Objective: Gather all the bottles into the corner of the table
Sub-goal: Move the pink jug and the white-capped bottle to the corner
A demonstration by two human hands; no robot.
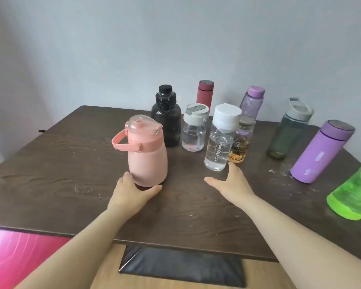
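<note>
Desk (pixel 71 163): dark wood grain, matt, scuffed with pale specks at right. Pink bottle (pixel 147 159), centre-left: frosted matt plastic, glossy translucent lid. Clear bottle (pixel 218 147), centre: glossy transparent plastic, white matt cap. Black bottle (pixel 166 122): smoky translucent plastic. Purple flask (pixel 319 153), right: smooth matt coating. Green bottle (pixel 352 195), right edge: glossy translucent plastic. Black pad (pixel 181 265), bottom: shiny, leather-like.

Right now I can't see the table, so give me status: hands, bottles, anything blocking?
Left hand cupped open against pink jug. Right hand open beside clear bottle, no grip. Purple flask and green bottle apart at right. Nothing blocking.
</note>
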